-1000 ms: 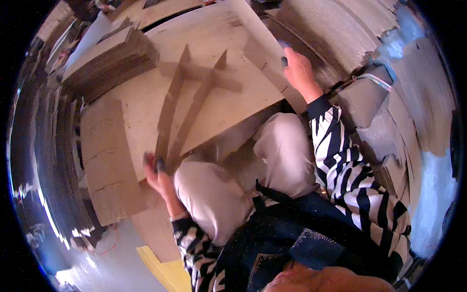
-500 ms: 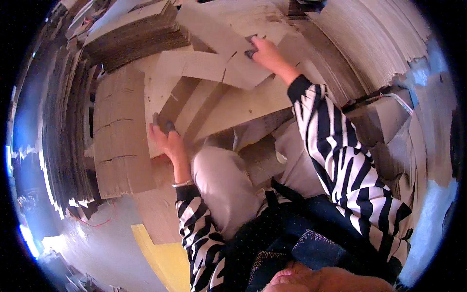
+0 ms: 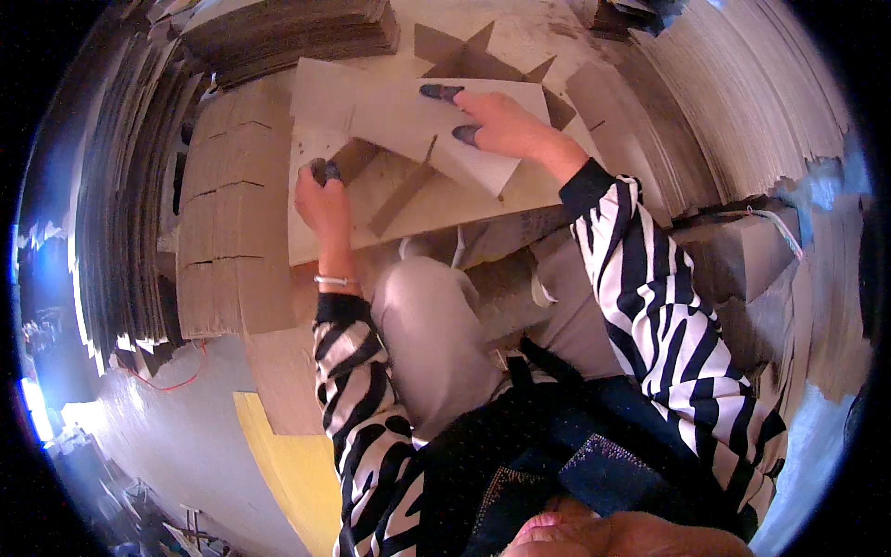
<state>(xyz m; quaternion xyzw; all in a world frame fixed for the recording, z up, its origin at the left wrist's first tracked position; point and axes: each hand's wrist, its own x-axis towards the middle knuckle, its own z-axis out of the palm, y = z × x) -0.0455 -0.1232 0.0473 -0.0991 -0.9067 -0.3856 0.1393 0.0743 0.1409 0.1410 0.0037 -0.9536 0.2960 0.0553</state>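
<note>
Slotted cardboard strips cross one another on the pale board (image 3: 436, 209) in front of me. My left hand (image 3: 322, 206), its fingertips in dark covers, pinches the near-left end of a narrow brown strip (image 3: 357, 160) standing on edge. Over the wide, light cardboard strip (image 3: 371, 100) reaches my right hand (image 3: 509, 128). Its covered thumb and forefinger are stretched out and apart, resting on or just above that strip. A second upright strip (image 3: 401, 199) slants below the wide one. Beyond my right hand stand crossed cardboard pieces (image 3: 459, 58) in a star-like shape.
Slotted cardboard stacks (image 3: 223, 218) line the left, with taller stacks (image 3: 121, 195) behind them. Another pile (image 3: 292, 42) lies at the far left. Large stacked sheets (image 3: 715, 102) fill the right side. My knees are against the near side of the board. A yellow sheet (image 3: 283, 473) lies lower left.
My left hand has moved away from me and closed at the strip's end. The wide strip has shifted and turned under my right hand, uncovering the crossed pieces beyond.
</note>
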